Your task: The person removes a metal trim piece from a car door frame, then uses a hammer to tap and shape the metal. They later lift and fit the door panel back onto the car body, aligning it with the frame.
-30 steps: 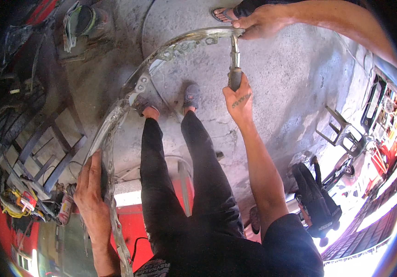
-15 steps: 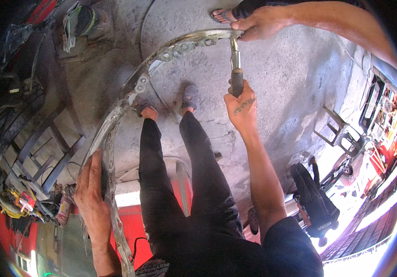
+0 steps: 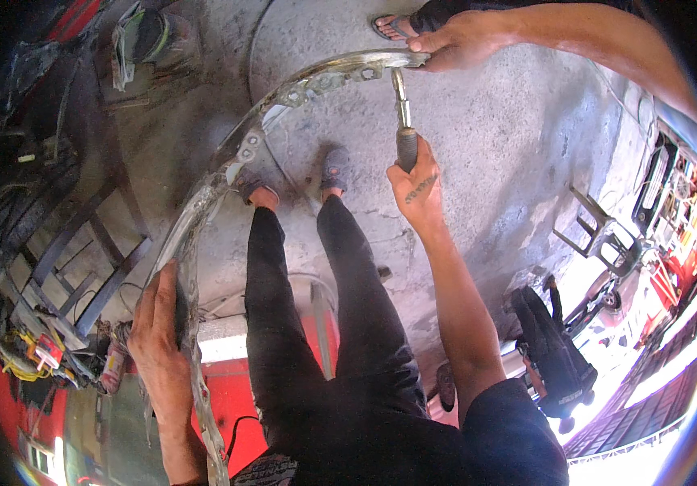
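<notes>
A long curved metal strip (image 3: 235, 152), dented and fitted with bolt-hole tabs, arcs from the lower left to the top centre. My left hand (image 3: 158, 340) is closed round its left side, fingers over the edge. In my right hand (image 3: 418, 185) is a hammer-like tool (image 3: 405, 130) with a shiny steel shaft and a dark ribbed grip. The shaft's tip lies just below the strip's far end; its working end cannot be made out. Another person's hand (image 3: 458, 39) holds that far end from the right.
Below me are my legs and sandalled feet on the concrete floor (image 3: 494, 121). A dark metal frame (image 3: 93, 259) stands at left, with cables and tools beside it. Red panels (image 3: 235, 397) lie behind my legs. At right are a chair-like frame (image 3: 607, 235) and a black bag-like object (image 3: 555, 348).
My right hand and the tool have shifted slightly left and nearer to me, the shaft tilting a little. The strip, my left hand and the other person's hand have barely moved.
</notes>
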{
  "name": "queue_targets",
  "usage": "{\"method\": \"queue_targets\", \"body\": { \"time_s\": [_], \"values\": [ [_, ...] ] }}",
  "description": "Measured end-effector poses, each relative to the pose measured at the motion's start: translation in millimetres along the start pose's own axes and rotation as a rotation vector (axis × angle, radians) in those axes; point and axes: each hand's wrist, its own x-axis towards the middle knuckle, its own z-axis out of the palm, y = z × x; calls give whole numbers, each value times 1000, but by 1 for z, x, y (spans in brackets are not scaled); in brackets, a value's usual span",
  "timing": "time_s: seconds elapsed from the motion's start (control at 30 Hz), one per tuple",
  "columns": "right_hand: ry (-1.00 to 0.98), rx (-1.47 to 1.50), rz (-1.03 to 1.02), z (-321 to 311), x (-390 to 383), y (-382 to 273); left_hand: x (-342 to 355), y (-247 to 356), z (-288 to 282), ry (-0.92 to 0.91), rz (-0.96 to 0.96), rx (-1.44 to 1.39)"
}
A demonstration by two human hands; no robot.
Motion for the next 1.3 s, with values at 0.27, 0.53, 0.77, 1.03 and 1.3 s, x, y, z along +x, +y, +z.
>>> {"method": "queue_targets", "body": {
  "time_s": [0.27, 0.53, 0.77, 1.03, 1.3],
  "values": [
    [54, 23, -128, 12, 2, -3, 2, -1, -2, -18, 8, -15],
    [67, 1, -179, 26, 2, 4, -1, -2, -2, -25, 1, -5],
    [114, -1, -245, 35, 10, 8, 0, 0, -3, -25, 6, 7],
    [89, 0, -234, 36, 13, 2, 0, 2, -3, -33, -11, -21],
    [77, -15, -212, 38, 14, -4, 0, 2, -2, -23, -13, -22]
  ]
}}
